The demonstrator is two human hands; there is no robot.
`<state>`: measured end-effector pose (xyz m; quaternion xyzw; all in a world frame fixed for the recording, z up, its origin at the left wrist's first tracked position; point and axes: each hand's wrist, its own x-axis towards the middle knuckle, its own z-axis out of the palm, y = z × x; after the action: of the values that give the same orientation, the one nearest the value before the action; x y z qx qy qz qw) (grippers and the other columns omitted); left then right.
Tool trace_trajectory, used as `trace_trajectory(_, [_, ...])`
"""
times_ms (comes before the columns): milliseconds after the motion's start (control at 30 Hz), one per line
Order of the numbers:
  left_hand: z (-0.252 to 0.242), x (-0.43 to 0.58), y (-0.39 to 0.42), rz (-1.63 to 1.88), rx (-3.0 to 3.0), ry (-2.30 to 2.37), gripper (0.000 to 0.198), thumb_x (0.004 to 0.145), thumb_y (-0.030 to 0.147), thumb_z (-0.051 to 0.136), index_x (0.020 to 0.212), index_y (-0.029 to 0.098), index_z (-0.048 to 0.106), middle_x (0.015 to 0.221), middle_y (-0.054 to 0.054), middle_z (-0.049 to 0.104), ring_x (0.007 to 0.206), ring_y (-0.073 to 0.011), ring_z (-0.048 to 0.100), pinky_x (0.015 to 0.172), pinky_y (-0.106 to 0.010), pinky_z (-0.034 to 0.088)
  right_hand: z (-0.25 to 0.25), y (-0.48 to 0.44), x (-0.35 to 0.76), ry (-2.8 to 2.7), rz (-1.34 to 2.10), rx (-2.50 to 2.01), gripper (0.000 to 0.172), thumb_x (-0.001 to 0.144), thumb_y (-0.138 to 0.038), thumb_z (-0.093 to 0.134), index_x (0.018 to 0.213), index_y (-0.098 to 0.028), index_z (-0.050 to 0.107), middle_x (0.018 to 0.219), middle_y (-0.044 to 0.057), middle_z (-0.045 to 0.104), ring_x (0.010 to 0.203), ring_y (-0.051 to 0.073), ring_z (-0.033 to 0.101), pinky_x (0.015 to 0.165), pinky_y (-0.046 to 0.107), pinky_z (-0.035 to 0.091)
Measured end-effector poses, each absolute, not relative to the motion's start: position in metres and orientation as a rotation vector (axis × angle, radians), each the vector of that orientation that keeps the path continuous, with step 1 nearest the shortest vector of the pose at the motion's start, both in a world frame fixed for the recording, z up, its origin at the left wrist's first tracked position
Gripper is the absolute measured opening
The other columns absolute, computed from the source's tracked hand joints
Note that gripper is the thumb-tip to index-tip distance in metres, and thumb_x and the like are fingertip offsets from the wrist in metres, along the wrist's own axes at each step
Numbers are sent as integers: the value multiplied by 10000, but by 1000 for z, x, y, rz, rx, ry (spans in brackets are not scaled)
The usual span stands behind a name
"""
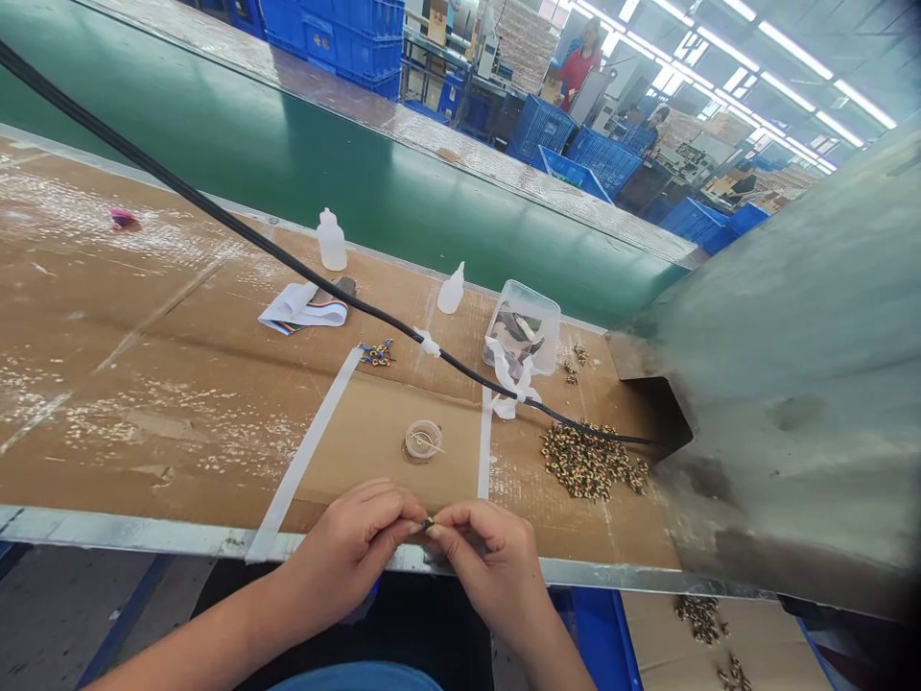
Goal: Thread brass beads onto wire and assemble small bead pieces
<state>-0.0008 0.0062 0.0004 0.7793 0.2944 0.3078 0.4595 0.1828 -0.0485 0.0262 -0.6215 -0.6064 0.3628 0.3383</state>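
At lower centre of the frame, the left hand (364, 537) and right hand (496, 545) are pinching a tiny part (430, 522), thumb against finger. It is looking light, stiff and easily dropped; its ends are probably offering the best hold. Fingers are hiding most of its shape.

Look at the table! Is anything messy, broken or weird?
Yes, a bit. The brown cardboard looks worn, with pale scuffed patches on the left. A little pink thing lies far left, matching nothing near it; it's too small to tell what it is. The black cable looks odd too, slanting right across the view.
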Motion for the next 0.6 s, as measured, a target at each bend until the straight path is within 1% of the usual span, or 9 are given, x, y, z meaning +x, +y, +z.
trace_trajectory(600, [3, 0, 7, 759, 1907, 731, 189, 963, 149, 429, 899, 211, 596, 812, 27, 621, 795, -102, 564, 733, -190, 402, 25, -49, 183, -1566, 957, -1609, 123, 868, -227, 617, 787, -192, 702, 698, -8, 696, 651, 124, 630, 616, 214, 454])
